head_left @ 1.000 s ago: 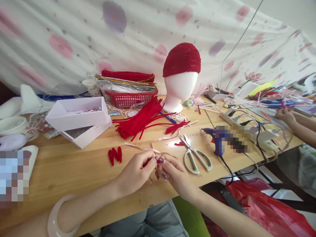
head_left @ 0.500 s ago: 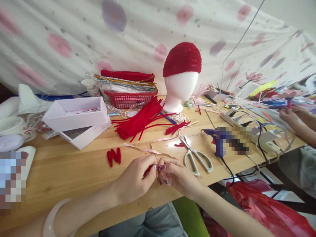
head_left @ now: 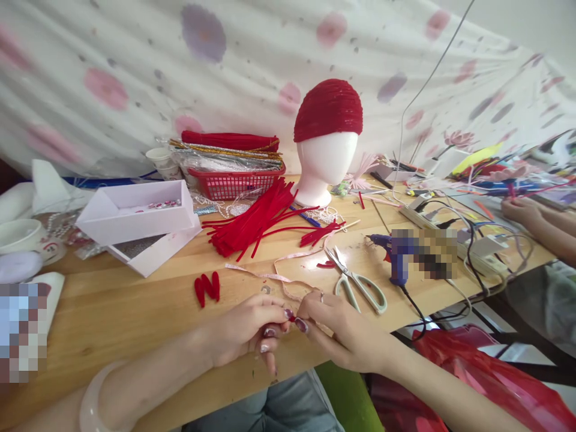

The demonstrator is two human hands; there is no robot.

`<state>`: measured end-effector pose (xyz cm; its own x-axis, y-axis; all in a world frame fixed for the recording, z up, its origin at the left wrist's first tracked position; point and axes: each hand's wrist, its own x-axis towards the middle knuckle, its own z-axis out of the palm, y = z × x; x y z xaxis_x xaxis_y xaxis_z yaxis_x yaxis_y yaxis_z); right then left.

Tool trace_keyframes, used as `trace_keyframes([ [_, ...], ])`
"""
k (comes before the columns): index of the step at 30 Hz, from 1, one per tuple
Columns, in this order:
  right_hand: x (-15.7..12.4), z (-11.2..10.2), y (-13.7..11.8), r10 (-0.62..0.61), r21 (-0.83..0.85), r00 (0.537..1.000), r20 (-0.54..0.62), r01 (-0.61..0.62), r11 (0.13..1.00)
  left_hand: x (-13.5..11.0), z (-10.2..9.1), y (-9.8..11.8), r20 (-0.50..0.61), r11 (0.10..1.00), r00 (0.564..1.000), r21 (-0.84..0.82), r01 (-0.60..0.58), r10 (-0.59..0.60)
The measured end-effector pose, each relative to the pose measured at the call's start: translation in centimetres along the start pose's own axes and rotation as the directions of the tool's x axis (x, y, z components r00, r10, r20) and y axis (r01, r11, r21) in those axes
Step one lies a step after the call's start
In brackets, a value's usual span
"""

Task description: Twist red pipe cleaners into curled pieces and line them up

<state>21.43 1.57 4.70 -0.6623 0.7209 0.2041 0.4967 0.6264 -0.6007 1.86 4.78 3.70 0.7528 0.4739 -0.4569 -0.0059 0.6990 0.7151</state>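
Between my fingertips, near the table's front edge, a small piece of red pipe cleaner (head_left: 292,319) shows; most of it is hidden. My left hand (head_left: 245,330) pinches it from the left with thumb and forefinger, the other fingers loosely curled beneath. From the right, my right hand (head_left: 339,327), wearing a ring, closes on the same piece. Three short red fuzzy loops (head_left: 207,290) lie on the wood left of my hands. Scissors (head_left: 360,281) with pale handles rest partly open beside my right hand. A pink measuring tape (head_left: 252,272) winds just behind my fingers.
Behind lie a bundle of red pipe cleaners (head_left: 252,225), a red basket (head_left: 243,185) and a white foam head (head_left: 327,159) in a red wrapped cap. White boxes (head_left: 135,225) stand left. A blue glue gun (head_left: 398,258) and power strip (head_left: 420,219) lie right, near another person's hands (head_left: 522,210).
My hands have shifted slightly and turned. The left hand's lower fingers have uncurled downward, and the right hand has rolled over to show its back. A bit of red now shows between the fingertips.
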Motion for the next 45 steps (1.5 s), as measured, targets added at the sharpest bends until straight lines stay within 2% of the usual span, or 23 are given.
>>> trace_keyframes([
  [3, -0.1, 1.7, 0.2, 0.132, -0.024, 0.986, -0.106, -0.135, 0.991, 0.0, 0.6, -0.4, -0.077, 0.995, 0.993, -0.041, -0.093, 0.090],
  [6, 0.1, 3.4, 0.4, 0.083, 0.006, 0.952, -0.294, -0.085, 0.996, -0.2, 1.1, -0.5, -0.100, 0.989, 0.987, -0.070, -0.134, 0.127],
  [8, 0.2, 3.9, 0.5, -0.019, -0.002, 0.931, -0.364, 0.020, 1.000, -0.4, 1.2, -0.7, -0.075, 0.988, 0.989, -0.075, -0.136, 0.131],
  [10, 0.2, 3.9, 0.6, -0.174, -0.081, 0.914, -0.367, 0.155, 0.985, -0.7, 1.3, -0.9, -0.018, 0.992, 0.996, -0.094, -0.089, 0.087],
  [12, 0.1, 3.4, 0.7, -0.367, -0.221, 0.875, -0.317, 0.308, 0.925, -0.9, 1.4, -1.2, 0.042, 0.992, 0.999, -0.126, 0.005, 0.001],
  [14, -0.2, 2.6, 0.9, -0.535, -0.346, 0.809, -0.244, 0.443, 0.827, -0.9, 1.4, -1.6, 0.078, 0.990, 0.995, -0.123, 0.073, -0.064],
  [16, -0.9, 1.7, 1.3, -0.584, -0.405, 0.785, -0.207, 0.475, 0.781, -0.8, 1.2, -1.8, 0.071, 0.994, 0.996, -0.091, 0.057, -0.050],
  [17, -1.4, 1.1, 1.6, -0.545, -0.411, 0.810, -0.219, 0.430, 0.804, -0.7, 1.0, -1.9, 0.048, 0.997, 0.999, -0.073, 0.011, -0.008],
  [18, -2.0, 0.6, 1.9, -0.447, -0.418, 0.859, -0.249, 0.321, 0.850, -0.6, 0.7, -1.8, 0.012, 0.997, 0.999, -0.049, -0.052, 0.053],
  [19, -2.7, 0.1, 2.4, -0.293, -0.434, 0.908, -0.299, 0.144, 0.889, -0.4, 0.4, -1.7, -0.029, 0.993, 0.993, -0.016, -0.118, 0.117],
  [20, -3.4, -0.4, 3.0, -0.106, -0.459, 0.925, -0.366, -0.080, 0.885, -0.2, 0.0, -1.6, -0.069, 0.984, 0.982, 0.022, -0.174, 0.176],
  [21, -4.1, -0.7, 3.6, 0.084, -0.495, 0.896, -0.437, -0.317, 0.809, 0.0, -0.4, -1.4, -0.104, 0.974, 0.969, 0.063, -0.217, 0.223],
  [22, -4.8, -1.0, 4.3, 0.208, -0.533, 0.849, -0.486, -0.477, 0.699, 0.2, -0.7, -1.2, -0.133, 0.965, 0.957, 0.098, -0.244, 0.256],
  [23, -5.4, -1.0, 4.9, 0.302, -0.569, 0.812, -0.499, -0.570, 0.592, 0.4, -0.9, -1.1, -0.156, 0.958, 0.948, 0.121, -0.259, 0.276],
  [24, -5.9, -1.0, 5.5, 0.374, -0.600, 0.782, -0.498, -0.622, 0.502, 0.5, -1.1, -1.0, -0.171, 0.955, 0.943, 0.128, -0.266, 0.285],
  [26, -6.3, -0.8, 6.2, 0.473, -0.632, 0.741, -0.477, -0.663, 0.401, 0.7, -1.1, -0.8, -0.195, 0.953, 0.934, 0.124, -0.278, 0.298],
  [30, -5.7, -1.0, 6.4, 0.622, -0.601, 0.653, -0.433, -0.723, 0.340, 0.7, -0.6, -1.0, -0.211, 0.946, 0.924, 0.141, -0.293, 0.318],
  [34, -5.8, -3.1, 5.5, 0.712, -0.498, 0.579, -0.398, -0.788, 0.362, 0.5, -0.7, -1.2, -0.204, 0.925, 0.906, 0.167, -0.341, 0.370],
  [37, -7.3, -4.5, 4.3, 0.760, -0.160, 0.530, -0.376, -0.845, 0.510, 0.5, -0.7, -1.1, -0.190, 0.904, 0.888, 0.171, -0.391, 0.420],
  [39, -8.4, -4.3, 3.4, 0.774, 0.222, 0.556, -0.303, -0.749, 0.625, 0.4, -0.3, -0.8, -0.188, 0.885, 0.868, 0.176, -0.430, 0.459],
  [41, -9.1, -3.1, 2.6, 0.750, 0.562, 0.630, -0.200, -0.553, 0.615, 0.5, 0.5, -0.4, -0.188, 0.862, 0.844, 0.188, -0.471, 0.502],
  [43, -9.2, -1.5, 1.8, 0.679, 0.720, 0.721, -0.141, -0.396, 0.570, 0.7, 1.5, 0.0, -0.184, 0.841, 0.825, 0.206, -0.500, 0.535],
  [45, -8.7, -0.1, 1.1, 0.568, 0.728, 0.812, -0.132, -0.309, 0.612, 1.0, 2.6, 0.3, -0.181, 0.823, 0.809, 0.245, -0.513, 0.559],
])
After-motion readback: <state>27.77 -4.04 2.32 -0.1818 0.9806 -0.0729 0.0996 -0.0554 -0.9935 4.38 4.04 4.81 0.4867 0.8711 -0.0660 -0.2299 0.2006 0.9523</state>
